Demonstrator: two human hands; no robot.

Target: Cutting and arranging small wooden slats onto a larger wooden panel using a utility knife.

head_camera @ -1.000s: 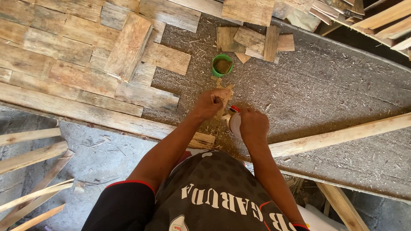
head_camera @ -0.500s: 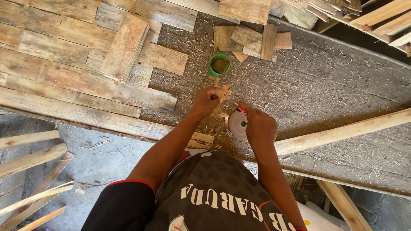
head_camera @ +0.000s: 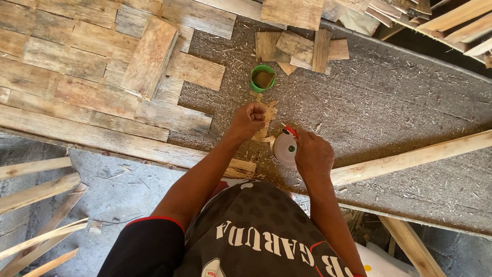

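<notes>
Since the earlier frames our right hand (head_camera: 313, 154) has drawn slightly away from the left, so that the white roll of tape (head_camera: 285, 149) it holds now shows more fully beside the small pale wooden piece (head_camera: 266, 120). We see our left hand (head_camera: 249, 120) closed into a fist over that jagged piece, fingers curled tight around it; this appears to steady it on the grey, sawdust-strewn work surface (head_camera: 400, 102) while the tape is handled. Our right hand has its fingers pressed together over the roll's right edge, and the thumb and fingertips seem to pinch near its red dispenser tab (head_camera: 290, 131), although the exact contact is hidden behind the knuckles. We count one tape roll, lying just right of the wooden piece and touching or nearly touching it, and one green cup (head_camera: 263, 78) holding a brownish content, placed just beyond the left hand within easy reach. A cluster of about five short offcuts (head_camera: 302, 48) lies farther up the surface, well apart from the hands. One long pale batten (head_camera: 410, 159) runs diagonally beneath our right forearm, presumably resting across the bench edge. To the left we see a patchwork of weathered planks (head_camera: 77, 72), with one loose board (head_camera: 149, 57) laid tilted on top; the planks are too many and too overlapped for a sure count.
</notes>
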